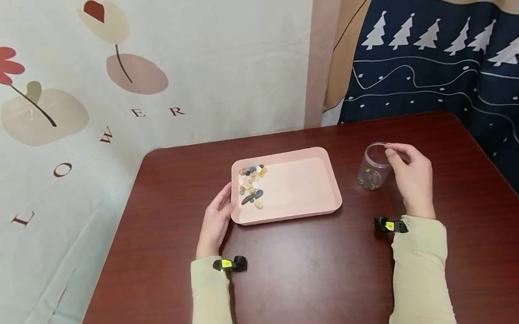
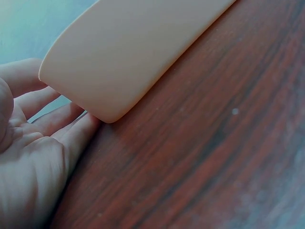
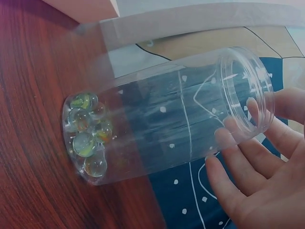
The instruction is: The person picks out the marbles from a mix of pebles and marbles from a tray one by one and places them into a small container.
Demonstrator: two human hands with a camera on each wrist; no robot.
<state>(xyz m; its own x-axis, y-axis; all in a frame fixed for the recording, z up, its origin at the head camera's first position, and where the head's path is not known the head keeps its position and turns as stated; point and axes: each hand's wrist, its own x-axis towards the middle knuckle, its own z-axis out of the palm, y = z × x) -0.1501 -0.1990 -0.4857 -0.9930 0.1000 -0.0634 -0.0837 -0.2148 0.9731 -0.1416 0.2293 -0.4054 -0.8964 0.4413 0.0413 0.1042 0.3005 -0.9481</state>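
Note:
A pink rectangular tray [image 1: 298,184] lies on the table, with small stones [image 1: 252,187] gathered along its left side. At the tray's left end, my left hand [image 1: 216,220] touches the wall; in the left wrist view its extended fingers [image 2: 59,117] rest against the tray's outer end wall [image 2: 119,62]. To the right of the tray stands a clear, lidless jar [image 1: 373,168] with several glass marbles [image 3: 86,143] at its bottom. My right hand [image 1: 412,173] holds this jar by its rim, fingers [image 3: 240,167] against the outside near the mouth.
The dark red-brown wooden table [image 1: 309,277] reaches back to a pale flower-printed cloth [image 1: 236,60]. A navy cloth with white trees [image 1: 436,79] hangs along the right side. Each wrist wears a small black camera [image 1: 240,263] on a strap.

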